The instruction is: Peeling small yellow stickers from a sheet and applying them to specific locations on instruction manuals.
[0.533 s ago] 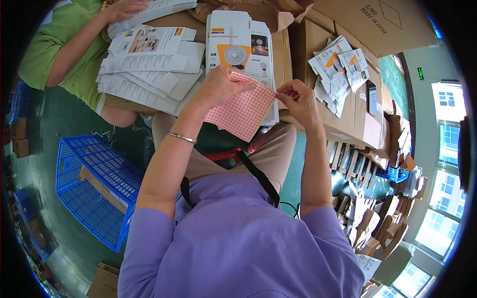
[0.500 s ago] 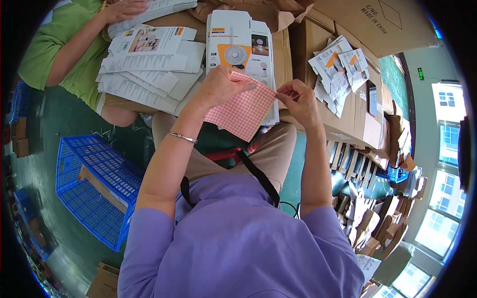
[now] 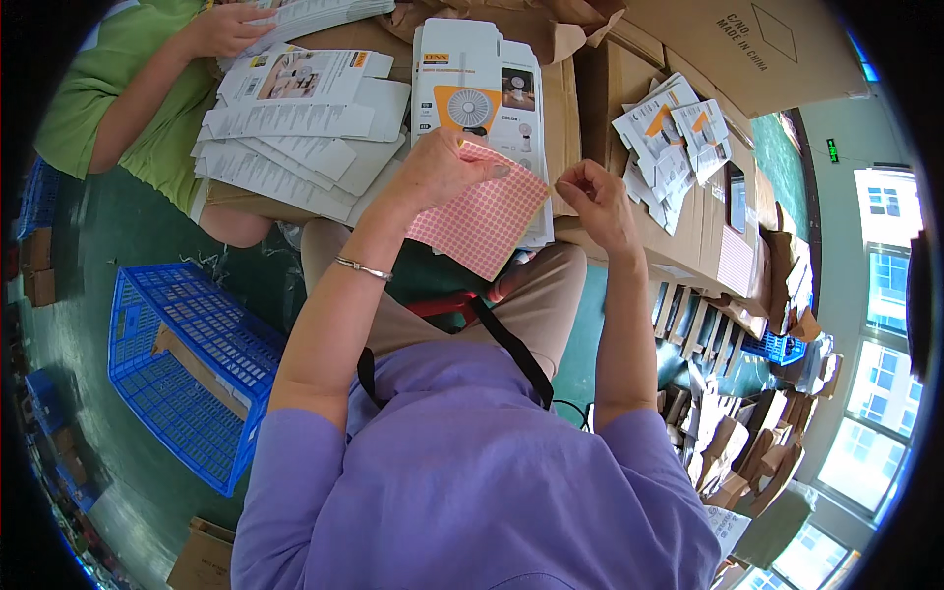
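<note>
My left hand pinches the upper edge of a sheet of small round stickers, pink-red on a pale backing, which hangs tilted over my lap. Just off the sheet's right corner is my right hand, its thumb and forefinger pressed together; anything between them is too small to make out. Behind the sheet lies a stack of flat printed fan cartons, white with orange, partly hidden by my left hand and the sheet.
More flattened cartons spread at the left, beside a co-worker's hand. Folded cartons lie on a brown box at the right, near a phone. A blue plastic crate stands on the floor at left.
My right hand has drawn away from the sheet's corner, slightly to the right. My left hand and the sheet have barely moved. The co-worker's hand has shifted a little left.
</note>
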Available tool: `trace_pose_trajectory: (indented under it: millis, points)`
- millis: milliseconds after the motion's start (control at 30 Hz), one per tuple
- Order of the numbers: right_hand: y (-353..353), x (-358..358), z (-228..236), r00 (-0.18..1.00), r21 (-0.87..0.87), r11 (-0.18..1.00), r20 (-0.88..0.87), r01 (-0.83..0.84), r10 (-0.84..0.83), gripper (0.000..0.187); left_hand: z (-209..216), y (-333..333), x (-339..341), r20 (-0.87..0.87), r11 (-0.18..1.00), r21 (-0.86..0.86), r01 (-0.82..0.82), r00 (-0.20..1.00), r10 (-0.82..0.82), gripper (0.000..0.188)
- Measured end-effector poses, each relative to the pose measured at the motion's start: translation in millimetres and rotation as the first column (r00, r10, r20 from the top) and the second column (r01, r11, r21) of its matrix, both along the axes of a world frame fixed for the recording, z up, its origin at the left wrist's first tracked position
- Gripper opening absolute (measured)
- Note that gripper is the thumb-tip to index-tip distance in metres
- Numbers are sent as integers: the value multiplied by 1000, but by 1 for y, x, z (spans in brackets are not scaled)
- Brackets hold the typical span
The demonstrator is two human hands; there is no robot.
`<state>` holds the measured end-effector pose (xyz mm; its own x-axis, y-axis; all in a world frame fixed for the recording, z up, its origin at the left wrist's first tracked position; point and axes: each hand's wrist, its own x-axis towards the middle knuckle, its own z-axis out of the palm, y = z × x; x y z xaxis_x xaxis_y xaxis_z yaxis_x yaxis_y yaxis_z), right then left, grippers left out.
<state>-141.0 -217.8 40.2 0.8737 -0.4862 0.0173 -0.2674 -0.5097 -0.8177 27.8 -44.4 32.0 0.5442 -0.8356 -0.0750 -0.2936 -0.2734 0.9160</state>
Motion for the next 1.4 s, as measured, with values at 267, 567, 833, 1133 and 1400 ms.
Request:
trace_pose_trajectory:
  millis: [267,567,833,1133,1400]
  points:
    - [-21,32,6,999,171,985,-36,0,6,14,2,0,-2,62,994,88,64,996,-70,25]
    - [-20,75,-6,973,102,986,-181,-129,146,6,0,-1,-3,96,987,93,133,985,-142,22]
    - [-20,83,-6,954,110,986,-258,-126,151,8,3,-5,-3,184,971,212,109,972,-149,22]
    - [-15,81,-9,962,81,989,-236,-121,137,9,5,-2,-5,170,979,184,93,977,-125,22]
    - [-16,81,-16,973,20,995,-210,-99,101,15,2,-4,-4,186,978,184,103,973,-137,23]
